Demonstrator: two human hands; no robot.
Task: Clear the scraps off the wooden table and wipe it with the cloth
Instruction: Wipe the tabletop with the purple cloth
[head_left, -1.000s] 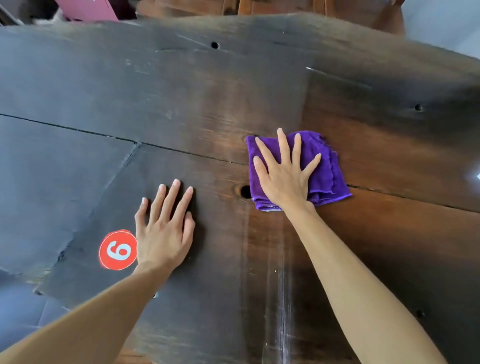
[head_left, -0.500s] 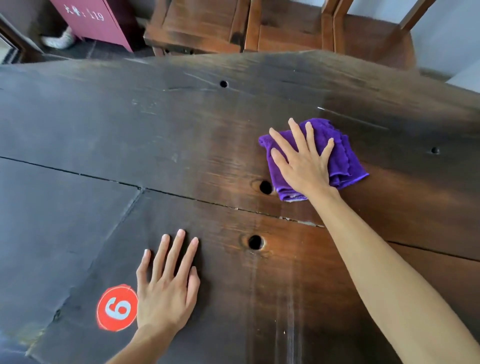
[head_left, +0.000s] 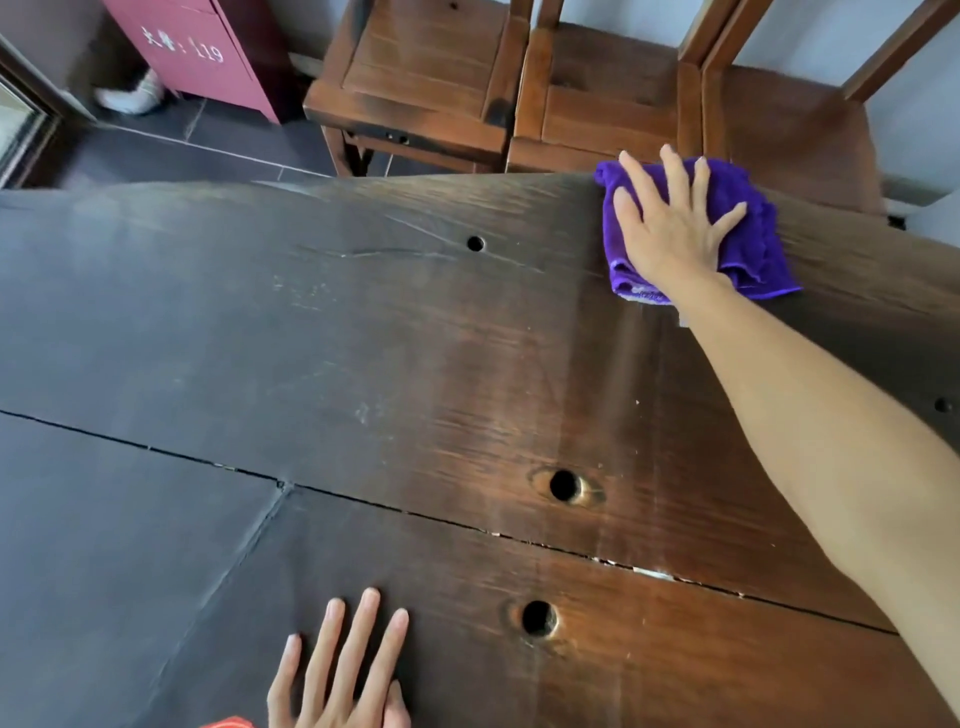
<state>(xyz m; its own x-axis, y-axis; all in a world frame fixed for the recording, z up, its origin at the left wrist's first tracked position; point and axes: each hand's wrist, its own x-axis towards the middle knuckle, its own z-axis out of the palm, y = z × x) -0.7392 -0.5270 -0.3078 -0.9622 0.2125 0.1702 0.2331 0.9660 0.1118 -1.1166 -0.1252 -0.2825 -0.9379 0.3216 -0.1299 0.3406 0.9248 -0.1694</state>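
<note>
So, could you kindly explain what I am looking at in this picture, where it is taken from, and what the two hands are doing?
There is no machine here: a person wears a camera on the head, looking forward and down at their own bare hands. The right hand lies flat, fingers spread, pressing a purple cloth onto the wooden table near its far edge. The left hand rests flat on the near part of the table and holds nothing. The table has several round holes and a long crack; a few pale specks sit along the crack. Beyond the table stand wooden chairs and a red cabinet.
</note>
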